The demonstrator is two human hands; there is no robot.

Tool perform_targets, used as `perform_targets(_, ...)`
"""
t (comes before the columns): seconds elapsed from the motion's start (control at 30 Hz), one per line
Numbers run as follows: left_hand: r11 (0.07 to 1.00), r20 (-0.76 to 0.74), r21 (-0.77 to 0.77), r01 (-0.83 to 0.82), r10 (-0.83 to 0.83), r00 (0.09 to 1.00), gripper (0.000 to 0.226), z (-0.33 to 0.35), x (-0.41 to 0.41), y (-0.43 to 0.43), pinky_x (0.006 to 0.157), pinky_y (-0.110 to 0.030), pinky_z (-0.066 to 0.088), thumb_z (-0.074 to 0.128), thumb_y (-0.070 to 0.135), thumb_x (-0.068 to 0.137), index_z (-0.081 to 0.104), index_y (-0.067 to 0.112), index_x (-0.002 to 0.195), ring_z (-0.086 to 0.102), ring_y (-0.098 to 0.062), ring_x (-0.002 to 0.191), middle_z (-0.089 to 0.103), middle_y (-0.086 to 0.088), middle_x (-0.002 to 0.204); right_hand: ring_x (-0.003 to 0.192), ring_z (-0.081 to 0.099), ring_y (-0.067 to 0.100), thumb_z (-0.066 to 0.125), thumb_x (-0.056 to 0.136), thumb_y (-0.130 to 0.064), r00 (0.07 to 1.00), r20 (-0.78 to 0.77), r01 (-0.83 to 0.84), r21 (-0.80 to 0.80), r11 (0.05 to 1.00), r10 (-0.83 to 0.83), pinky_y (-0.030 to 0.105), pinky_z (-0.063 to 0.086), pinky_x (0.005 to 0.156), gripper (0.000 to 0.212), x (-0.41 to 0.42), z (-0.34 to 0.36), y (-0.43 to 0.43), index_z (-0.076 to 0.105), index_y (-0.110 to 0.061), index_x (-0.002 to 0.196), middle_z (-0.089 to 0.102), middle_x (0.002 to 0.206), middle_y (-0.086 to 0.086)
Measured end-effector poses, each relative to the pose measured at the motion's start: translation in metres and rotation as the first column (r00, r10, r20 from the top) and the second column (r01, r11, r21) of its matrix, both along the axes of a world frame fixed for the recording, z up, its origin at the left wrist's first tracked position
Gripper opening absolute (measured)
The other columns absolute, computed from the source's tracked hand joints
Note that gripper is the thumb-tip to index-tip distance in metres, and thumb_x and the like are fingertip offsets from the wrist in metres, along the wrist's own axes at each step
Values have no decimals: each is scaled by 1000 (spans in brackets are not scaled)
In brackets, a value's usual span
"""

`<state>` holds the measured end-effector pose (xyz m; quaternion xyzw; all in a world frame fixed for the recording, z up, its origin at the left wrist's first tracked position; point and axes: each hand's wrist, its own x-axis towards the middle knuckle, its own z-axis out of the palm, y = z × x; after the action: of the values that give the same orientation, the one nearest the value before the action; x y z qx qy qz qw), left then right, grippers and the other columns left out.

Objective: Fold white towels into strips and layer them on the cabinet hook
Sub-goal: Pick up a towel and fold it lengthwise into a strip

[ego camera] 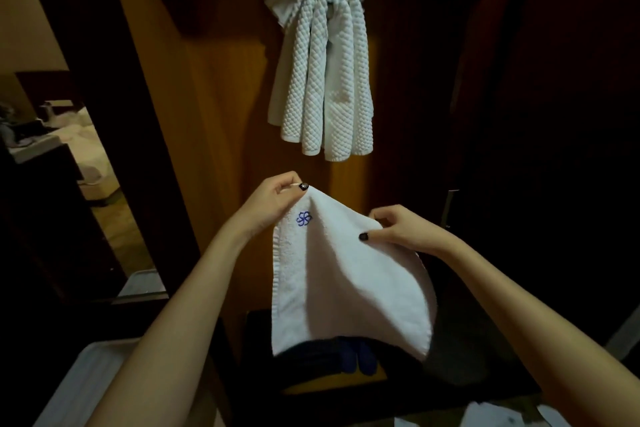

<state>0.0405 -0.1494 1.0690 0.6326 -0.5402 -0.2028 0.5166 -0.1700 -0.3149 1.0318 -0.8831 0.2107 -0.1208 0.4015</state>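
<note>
Both forearms reach up from the bottom edge to a smooth white towel (346, 281), which hangs free in front of the wooden cabinet (221, 114). The left hand (273, 201) pinches its upper corner beside a blue emblem (304, 218). The right hand (401, 227), a little lower, grips the opposite top edge with curled fingers. Above, across an open gap, textured white towels (325, 80) hang draped in strips, and the hook is hidden under them.
</note>
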Motion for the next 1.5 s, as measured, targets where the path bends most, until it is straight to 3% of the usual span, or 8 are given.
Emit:
perform_targets(0.13, 990, 94, 10, -142, 140, 986, 20, -7, 11, 10, 63, -26, 37, 59, 17, 96, 58, 10, 77, 51, -12, 70, 56, -5, 74, 64, 48, 19, 68, 90, -30, 983, -132, 97, -237, 967, -131, 30, 34, 59, 39, -8, -21, -15, 63, 9, 86, 54, 72, 15)
perform_targets(0.27, 954, 254, 25, -300, 284, 925, 19, -24, 18, 10, 63, -27, 39, 68, 20, 90, 68, 9, 74, 55, -10, 68, 66, -3, 73, 73, 66, 11, 63, 95, -29, 983, -76, 159, -111, 981, -168, 28, 52, 69, 19, -19, -30, -27, 72, -16, 83, 70, 79, -3)
perform_targets(0.37, 908, 161, -5, -419, 414, 896, 17, -37, 8, 3, 52, -21, 36, 70, 15, 87, 70, 11, 71, 50, -4, 52, 61, 0, 62, 94, 66, 7, 61, 96, -20, 990, 47, 139, -55, 989, -136, 25, 55, 84, 24, -16, -22, -24, 67, -22, 119, 69, 113, -5)
perform_targets(0.5, 939, -109, 21, -342, 342, 933, 16, -50, -15, -4, 46, -15, 39, 67, 8, 90, 71, 15, 77, 52, -1, 43, 64, 3, 62, 83, 65, 27, 59, 93, 0, 973, 229, 1, 170, 985, -40, 33, 54, 76, 39, -15, -6, -9, 69, -27, 118, 71, 109, 6)
perform_targets(0.67, 961, -218, -29, -274, 262, 940, 15, -53, -42, -4, 42, -14, 34, 66, 12, 91, 75, 19, 82, 52, -4, 41, 68, 5, 58, 83, 71, 12, 67, 84, 9, 970, 198, -189, 245, 951, 141, 20, 54, 76, 34, -18, 8, 12, 72, -18, 103, 75, 88, 5)
perform_targets(1.1, 997, -331, -50, -56, 36, 943, 14, -36, -71, 3, 52, -12, 42, 67, 11, 88, 77, 17, 96, 61, -4, 60, 74, -1, 80, 72, 55, 1, 73, 86, -26, 959, 281, 24, -225, 974, 41, 19, 44, 63, 12, -22, 18, 47, 70, -23, 75, 59, 79, -7)
perform_targets(1.3, 996, -351, -82, -24, -6, 936, 17, -28, -78, 7, 58, -13, 43, 77, 32, 73, 79, 26, 89, 59, 2, 68, 73, 5, 84, 110, 52, -3, 69, 89, -24, 934, 354, 21, -214, 977, 58, 15, 44, 91, 9, -22, 25, 50, 74, -16, 87, 58, 118, -10)
perform_targets(1.5, 986, -498, -161, 29, -107, 860, 18, -32, -77, 5, 79, -23, 54, 72, 23, 76, 79, 20, 93, 67, -16, 95, 75, -5, 101, 84, 61, 2, 71, 88, -23, 909, 414, 35, -184, 982, 45, 19, 48, 75, 6, -22, 30, 51, 72, -22, 83, 66, 86, -9)
